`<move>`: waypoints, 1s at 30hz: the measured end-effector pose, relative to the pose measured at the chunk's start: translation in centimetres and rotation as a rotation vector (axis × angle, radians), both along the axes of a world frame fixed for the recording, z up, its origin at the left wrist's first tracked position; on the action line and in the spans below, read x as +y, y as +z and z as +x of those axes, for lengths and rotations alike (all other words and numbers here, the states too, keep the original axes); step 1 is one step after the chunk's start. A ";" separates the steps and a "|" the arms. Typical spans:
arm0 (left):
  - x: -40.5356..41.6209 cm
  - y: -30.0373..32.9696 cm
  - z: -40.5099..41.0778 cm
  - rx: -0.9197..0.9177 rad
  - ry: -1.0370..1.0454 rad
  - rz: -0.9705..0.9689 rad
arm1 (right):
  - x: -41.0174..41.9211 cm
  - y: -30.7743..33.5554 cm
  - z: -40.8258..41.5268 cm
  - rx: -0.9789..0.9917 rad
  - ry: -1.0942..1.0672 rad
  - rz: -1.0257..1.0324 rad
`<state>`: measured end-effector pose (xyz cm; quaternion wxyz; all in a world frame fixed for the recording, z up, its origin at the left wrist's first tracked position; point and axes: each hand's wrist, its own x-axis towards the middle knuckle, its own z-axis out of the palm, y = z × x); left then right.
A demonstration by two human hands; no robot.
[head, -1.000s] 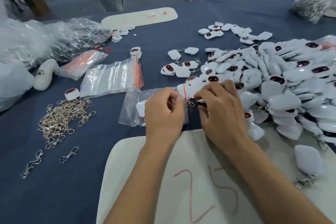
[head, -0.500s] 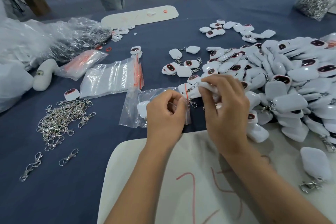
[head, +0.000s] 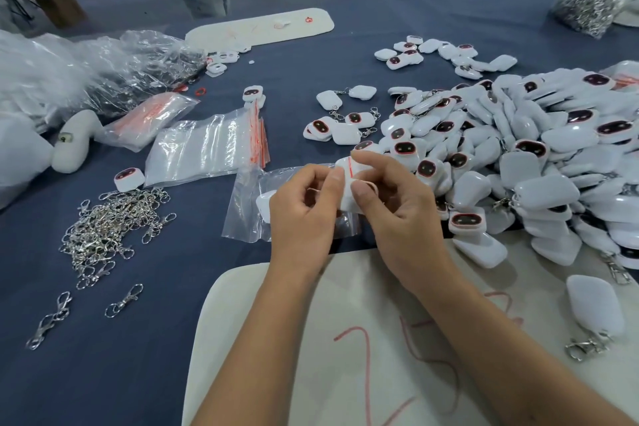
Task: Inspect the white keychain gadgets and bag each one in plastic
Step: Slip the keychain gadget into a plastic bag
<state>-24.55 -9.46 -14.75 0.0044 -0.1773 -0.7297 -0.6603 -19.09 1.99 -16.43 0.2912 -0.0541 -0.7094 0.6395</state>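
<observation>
On the blue table, mid-frame, our left hand pinches the bag mouth so our right hand, gripping a white gadget, can feed it in.

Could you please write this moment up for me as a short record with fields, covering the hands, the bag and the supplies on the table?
left hand: pinches the mouth of the small plastic bag
right hand: holds a white gadget at the bag's mouth
bag state: lies on the blue table cloth, gadget only partly in
unbagged gadgets: big pile, right of the hands
spare bags: stack with red zip strips, left of centre
metal clasps: loose heap, left
foam board: under the forearms, red marks on it
</observation>
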 end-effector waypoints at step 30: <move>-1.1 -0.9 -1.1 -0.228 -0.169 0.182 | 0.2 -0.5 -0.5 -0.064 -0.011 -0.105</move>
